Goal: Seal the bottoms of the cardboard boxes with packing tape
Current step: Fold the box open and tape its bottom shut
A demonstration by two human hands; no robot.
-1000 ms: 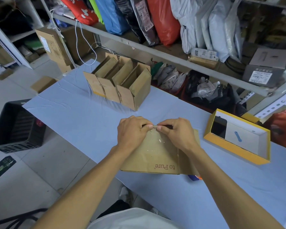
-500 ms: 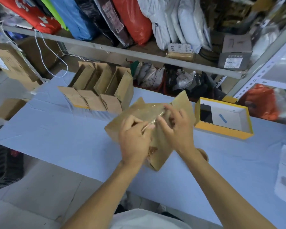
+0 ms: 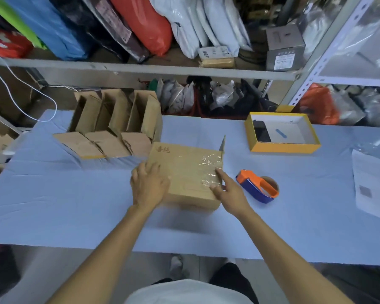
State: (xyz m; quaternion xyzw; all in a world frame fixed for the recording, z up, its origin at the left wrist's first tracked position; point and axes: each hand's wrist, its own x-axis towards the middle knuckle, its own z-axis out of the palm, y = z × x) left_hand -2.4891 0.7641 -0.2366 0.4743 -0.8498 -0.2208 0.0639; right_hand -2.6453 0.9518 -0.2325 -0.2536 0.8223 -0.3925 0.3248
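A brown cardboard box [image 3: 184, 172] with clear packing tape [image 3: 210, 172] across its upturned side is lying on the pale blue counter [image 3: 75, 205]. The left hand [image 3: 148, 185] is resting flat on the box's left edge, fingers spread. The right hand [image 3: 227, 190] is pressing straight fingers on the tape at the box's right edge. An orange-and-blue tape dispenser [image 3: 258, 188] is lying just right of the box; three open brown cardboard boxes [image 3: 116, 126] are standing behind its left.

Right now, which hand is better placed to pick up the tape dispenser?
Right. The right hand lies at the box's taped edge, beside the tape dispenser. The left hand rests flat on the box's far side, steadying it.
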